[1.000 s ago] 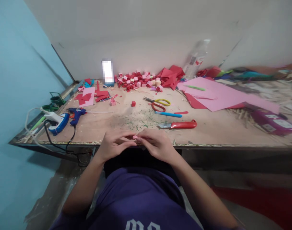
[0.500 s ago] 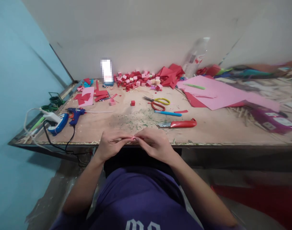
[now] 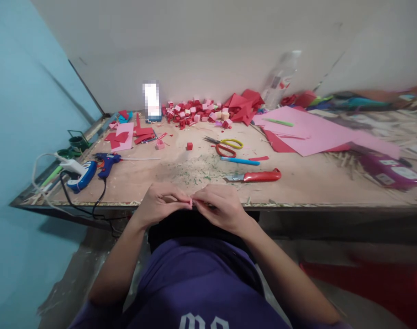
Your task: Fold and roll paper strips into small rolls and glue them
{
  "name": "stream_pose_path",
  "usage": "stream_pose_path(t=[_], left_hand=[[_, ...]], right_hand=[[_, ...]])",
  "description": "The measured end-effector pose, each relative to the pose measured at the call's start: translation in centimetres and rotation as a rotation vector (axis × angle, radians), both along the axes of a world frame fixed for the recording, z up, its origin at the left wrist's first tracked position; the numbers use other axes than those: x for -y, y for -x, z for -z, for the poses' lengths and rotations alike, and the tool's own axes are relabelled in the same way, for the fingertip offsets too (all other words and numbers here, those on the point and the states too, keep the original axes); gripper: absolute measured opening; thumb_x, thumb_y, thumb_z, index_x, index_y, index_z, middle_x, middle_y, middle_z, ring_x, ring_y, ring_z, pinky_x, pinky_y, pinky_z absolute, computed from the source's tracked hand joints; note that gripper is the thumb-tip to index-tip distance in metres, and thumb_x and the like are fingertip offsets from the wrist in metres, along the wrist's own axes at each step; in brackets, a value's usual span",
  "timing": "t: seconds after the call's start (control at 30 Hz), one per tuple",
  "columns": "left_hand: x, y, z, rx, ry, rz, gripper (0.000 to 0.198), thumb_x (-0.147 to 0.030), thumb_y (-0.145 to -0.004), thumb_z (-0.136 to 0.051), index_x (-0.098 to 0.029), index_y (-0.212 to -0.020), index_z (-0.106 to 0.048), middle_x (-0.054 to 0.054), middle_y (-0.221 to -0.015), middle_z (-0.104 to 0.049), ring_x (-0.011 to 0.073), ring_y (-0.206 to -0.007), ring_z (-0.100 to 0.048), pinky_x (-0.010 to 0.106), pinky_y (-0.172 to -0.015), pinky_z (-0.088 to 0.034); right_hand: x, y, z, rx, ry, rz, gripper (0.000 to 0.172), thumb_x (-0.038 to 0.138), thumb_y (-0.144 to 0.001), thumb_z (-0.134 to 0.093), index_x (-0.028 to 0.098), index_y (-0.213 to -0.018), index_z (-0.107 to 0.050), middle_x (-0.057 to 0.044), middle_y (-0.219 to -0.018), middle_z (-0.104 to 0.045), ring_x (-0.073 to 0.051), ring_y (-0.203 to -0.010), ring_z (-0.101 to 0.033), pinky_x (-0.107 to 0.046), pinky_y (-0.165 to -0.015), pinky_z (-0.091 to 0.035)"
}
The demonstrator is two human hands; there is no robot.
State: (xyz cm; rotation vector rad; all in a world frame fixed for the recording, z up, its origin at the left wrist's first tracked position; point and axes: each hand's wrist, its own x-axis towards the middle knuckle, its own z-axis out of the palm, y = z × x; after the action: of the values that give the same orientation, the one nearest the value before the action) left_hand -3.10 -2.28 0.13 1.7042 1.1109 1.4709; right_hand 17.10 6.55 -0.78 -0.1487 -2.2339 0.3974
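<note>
At the table's front edge, a small folded piece of pink paper point(image 3: 190, 204) is pinched between the thumb and fingers of my left hand point(image 3: 157, 204). My right hand point(image 3: 222, 206) is closed too, its fingertips at the other side of the same piece, partly hiding it. Beyond my hands lie a red-handled utility knife point(image 3: 262, 176), a blue pen point(image 3: 240, 161) and scissors point(image 3: 225, 146) with yellow and red handles. One red paper cube point(image 3: 189, 146) stands alone, with an open pink paper cube point(image 3: 160, 145) to its left.
A heap of red and pink cubes point(image 3: 194, 112) lies along the wall. To the left are a blue glue gun point(image 3: 107, 163), a power strip point(image 3: 82, 177) and cords. On the right are pink sheets point(image 3: 307, 132), a plastic bottle point(image 3: 282, 80) and a purple object point(image 3: 389, 171).
My hands have shifted slightly, and more of the pink paper piece now shows between the fingertips. My right fingers have turned a little. The things on the table lie as before.
</note>
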Motion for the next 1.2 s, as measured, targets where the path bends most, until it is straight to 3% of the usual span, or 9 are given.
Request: stream_pose_path(t=[0.13, 0.33, 0.5, 0.83, 1.0, 1.2], left_hand=[[-0.3, -0.1, -0.5, -0.009, -0.020, 0.063, 0.015, -0.027, -0.080, -0.086, -0.016, -0.074, -0.076, 0.007, -0.079, -0.076, 0.0162, -0.072, -0.073, 0.027, -0.067, -0.063], [-0.3, -0.1, -0.4, -0.035, 0.011, 0.004, 0.012, -0.025, -0.079, -0.086, -0.018, -0.084, -0.078, 0.006, -0.084, -0.076, 0.0169, -0.078, -0.072, 0.026, -0.068, -0.061], [-0.1, 0.0, -0.1, -0.069, -0.037, -0.051, 0.011, -0.026, -0.079, -0.087, -0.017, -0.081, -0.080, 0.008, -0.083, -0.079, 0.0185, -0.077, -0.074, 0.027, -0.069, -0.062], [-0.2, 0.3, 0.0, 0.035, 0.017, -0.038, 0.012, -0.023, -0.074, -0.090, -0.017, -0.074, -0.080, 0.007, -0.075, -0.078, 0.0177, -0.069, -0.073, 0.027, -0.063, -0.060], [-0.3, 0.5, -0.1, 0.053, 0.013, 0.008, 0.010, -0.018, -0.073, -0.090, -0.017, -0.074, -0.080, 0.006, -0.074, -0.078, 0.0164, -0.067, -0.072, 0.026, -0.063, -0.058], [-0.3, 0.5, 0.0, 0.019, 0.007, -0.024, 0.015, -0.024, -0.073, -0.091, -0.016, -0.074, -0.079, 0.006, -0.074, -0.077, 0.0165, -0.067, -0.072, 0.025, -0.062, -0.058]], right_hand=[[-0.1, 0.1, 0.0, 0.014, -0.002, -0.022, 0.013, 0.012, -0.098, -0.060, 0.021, -0.103, -0.068, -0.007, -0.089, -0.078, -0.018, -0.074, -0.070, -0.031, -0.068, -0.052], [0.0, 0.3, 0.1, 0.033, 0.025, 0.037, 0.008, 0.019, -0.100, -0.061, 0.020, -0.102, -0.069, -0.006, -0.084, -0.076, -0.017, -0.070, -0.068, -0.029, -0.065, -0.050], [0.0, 0.3, -0.1, 0.050, 0.096, 0.056, 0.010, 0.026, -0.100, -0.063, 0.019, -0.097, -0.070, -0.005, -0.080, -0.074, -0.016, -0.068, -0.067, -0.027, -0.064, -0.048], [-0.1, -0.1, -0.9, 0.059, 0.258, -0.158, 0.017, 0.018, -0.100, -0.061, 0.022, -0.106, -0.076, -0.007, -0.096, -0.080, -0.018, -0.083, -0.075, -0.030, -0.077, -0.058], [0.0, 0.0, -1.5, 0.045, 0.343, -0.209, 0.012, 0.019, -0.098, -0.067, 0.020, -0.101, -0.079, -0.006, -0.088, -0.080, -0.016, -0.076, -0.074, -0.028, -0.072, -0.057], [0.2, 0.1, -2.1, 0.092, 0.435, -0.195, 0.014, 0.022, -0.098, -0.066, 0.018, -0.098, -0.080, -0.006, -0.087, -0.080, -0.016, -0.077, -0.074, -0.026, -0.072, -0.056]])
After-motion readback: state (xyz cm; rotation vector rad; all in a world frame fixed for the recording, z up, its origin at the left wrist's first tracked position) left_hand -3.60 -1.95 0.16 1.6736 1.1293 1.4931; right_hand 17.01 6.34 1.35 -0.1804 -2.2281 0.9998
